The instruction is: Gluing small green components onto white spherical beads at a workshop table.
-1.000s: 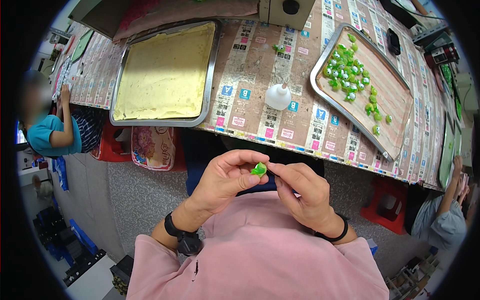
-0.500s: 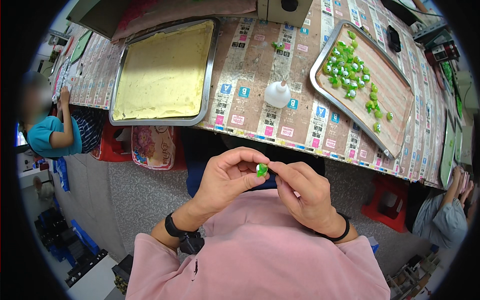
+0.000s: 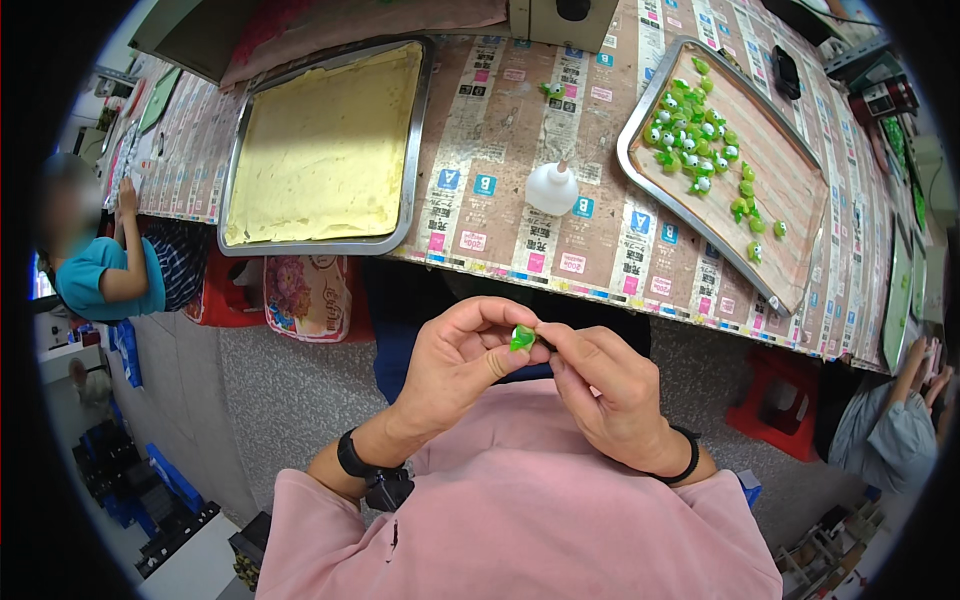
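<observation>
Above my lap, just off the table's near edge, my left hand (image 3: pixel 455 355) pinches a small green figure (image 3: pixel 522 338) between thumb and fingertips. A bit of white shows on its upper side. My right hand (image 3: pixel 610 385) meets it from the right, thumb and forefinger drawn together beside the figure. Whatever is between those right fingertips is too small to make out. Beyond the hands, a white squeeze bottle (image 3: pixel 551 188) with a narrow tip stands on the table. A metal tray (image 3: pixel 640 172) to the right carries many similar green figures (image 3: pixel 690 135) with white eyes.
At the left lies a metal tray (image 3: pixel 412 175) lined with a yellow sheet. One loose green figure (image 3: pixel 551 91) rests farther back on the print-covered table (image 3: pixel 480 130). Red stools (image 3: pixel 775 400) stand by the table. Other people sit at the left, in a teal shirt (image 3: pixel 105 280), and at the right.
The green figure has turned a little in my left fingers, so less of its white part shows. Both hands stay in nearly the same place.
</observation>
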A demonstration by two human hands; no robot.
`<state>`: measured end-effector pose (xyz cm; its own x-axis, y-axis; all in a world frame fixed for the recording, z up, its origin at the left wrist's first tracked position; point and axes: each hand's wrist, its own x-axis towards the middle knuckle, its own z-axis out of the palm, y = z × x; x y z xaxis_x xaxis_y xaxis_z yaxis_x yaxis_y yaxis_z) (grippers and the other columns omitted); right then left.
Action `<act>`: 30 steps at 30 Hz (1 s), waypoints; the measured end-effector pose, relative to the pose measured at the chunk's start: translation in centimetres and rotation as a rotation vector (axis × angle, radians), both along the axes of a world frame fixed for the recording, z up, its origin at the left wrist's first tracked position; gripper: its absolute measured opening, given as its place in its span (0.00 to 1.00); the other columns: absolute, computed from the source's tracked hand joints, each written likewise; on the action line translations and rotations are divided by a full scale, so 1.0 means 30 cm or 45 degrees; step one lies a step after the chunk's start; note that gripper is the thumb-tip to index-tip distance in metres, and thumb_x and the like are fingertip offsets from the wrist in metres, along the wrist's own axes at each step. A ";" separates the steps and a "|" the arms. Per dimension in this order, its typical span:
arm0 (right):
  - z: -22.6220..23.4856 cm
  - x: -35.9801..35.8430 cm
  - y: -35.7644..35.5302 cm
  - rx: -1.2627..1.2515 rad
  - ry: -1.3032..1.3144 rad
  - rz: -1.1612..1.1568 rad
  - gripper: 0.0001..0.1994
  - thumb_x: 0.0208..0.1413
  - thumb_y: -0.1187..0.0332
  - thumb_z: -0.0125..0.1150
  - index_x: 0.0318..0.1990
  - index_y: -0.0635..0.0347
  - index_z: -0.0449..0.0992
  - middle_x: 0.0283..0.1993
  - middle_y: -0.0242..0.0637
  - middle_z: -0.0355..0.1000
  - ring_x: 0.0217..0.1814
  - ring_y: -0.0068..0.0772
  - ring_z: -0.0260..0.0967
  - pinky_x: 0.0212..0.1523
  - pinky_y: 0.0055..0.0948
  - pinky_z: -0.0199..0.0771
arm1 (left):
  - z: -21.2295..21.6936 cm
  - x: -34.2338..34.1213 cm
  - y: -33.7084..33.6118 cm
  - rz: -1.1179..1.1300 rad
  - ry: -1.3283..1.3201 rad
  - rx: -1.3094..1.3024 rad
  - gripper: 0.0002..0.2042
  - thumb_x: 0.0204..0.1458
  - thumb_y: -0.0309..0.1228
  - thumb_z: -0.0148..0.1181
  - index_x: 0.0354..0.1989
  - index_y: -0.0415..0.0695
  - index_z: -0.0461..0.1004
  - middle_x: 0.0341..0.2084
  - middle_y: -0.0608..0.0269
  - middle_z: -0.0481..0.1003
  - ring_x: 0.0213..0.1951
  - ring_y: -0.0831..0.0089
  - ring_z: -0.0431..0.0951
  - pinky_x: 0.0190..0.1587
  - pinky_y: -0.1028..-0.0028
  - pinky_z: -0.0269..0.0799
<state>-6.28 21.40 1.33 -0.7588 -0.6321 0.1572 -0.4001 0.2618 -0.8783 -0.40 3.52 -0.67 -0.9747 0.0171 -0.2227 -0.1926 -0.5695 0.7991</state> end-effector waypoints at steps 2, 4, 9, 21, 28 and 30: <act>0.003 0.000 -0.002 0.000 0.007 -0.005 0.21 0.48 0.82 0.59 0.52 0.60 0.73 0.36 0.40 0.71 0.32 0.36 0.73 0.30 0.28 0.75 | 0.000 -0.001 0.001 0.004 0.010 -0.006 0.13 0.53 0.17 0.57 0.47 0.34 0.68 0.44 0.57 0.72 0.44 0.69 0.77 0.50 0.73 0.75; 0.002 -0.002 -0.003 0.000 0.013 -0.007 0.21 0.48 0.82 0.59 0.53 0.60 0.73 0.36 0.40 0.71 0.32 0.36 0.73 0.30 0.28 0.75 | -0.002 -0.001 0.000 0.011 0.000 -0.023 0.13 0.53 0.17 0.57 0.47 0.34 0.68 0.44 0.56 0.72 0.44 0.70 0.77 0.50 0.73 0.75; 0.008 -0.002 -0.007 0.051 0.036 0.000 0.22 0.48 0.82 0.59 0.53 0.61 0.72 0.36 0.40 0.70 0.32 0.37 0.73 0.30 0.28 0.75 | 0.006 -0.004 0.010 0.067 0.030 -0.132 0.12 0.53 0.17 0.58 0.46 0.34 0.69 0.43 0.56 0.72 0.43 0.70 0.77 0.49 0.73 0.75; 0.014 -0.002 -0.012 -0.015 -0.048 0.045 0.22 0.48 0.82 0.58 0.54 0.61 0.72 0.35 0.41 0.70 0.31 0.37 0.73 0.30 0.29 0.74 | 0.003 0.000 0.012 0.130 0.165 -0.252 0.10 0.53 0.16 0.56 0.44 0.34 0.69 0.44 0.55 0.71 0.45 0.71 0.75 0.48 0.72 0.76; 0.012 0.000 -0.014 0.006 -0.046 0.027 0.22 0.48 0.82 0.58 0.54 0.61 0.71 0.35 0.41 0.70 0.32 0.37 0.73 0.30 0.29 0.74 | -0.002 0.002 0.009 0.118 0.163 -0.268 0.11 0.53 0.16 0.56 0.45 0.34 0.70 0.44 0.55 0.71 0.45 0.70 0.76 0.48 0.73 0.76; 0.010 0.002 -0.013 0.031 -0.006 0.025 0.23 0.48 0.82 0.58 0.55 0.61 0.71 0.36 0.41 0.70 0.32 0.37 0.73 0.31 0.29 0.75 | 0.001 0.003 0.009 0.118 0.165 -0.304 0.11 0.53 0.16 0.57 0.45 0.34 0.70 0.44 0.54 0.71 0.44 0.70 0.76 0.48 0.73 0.76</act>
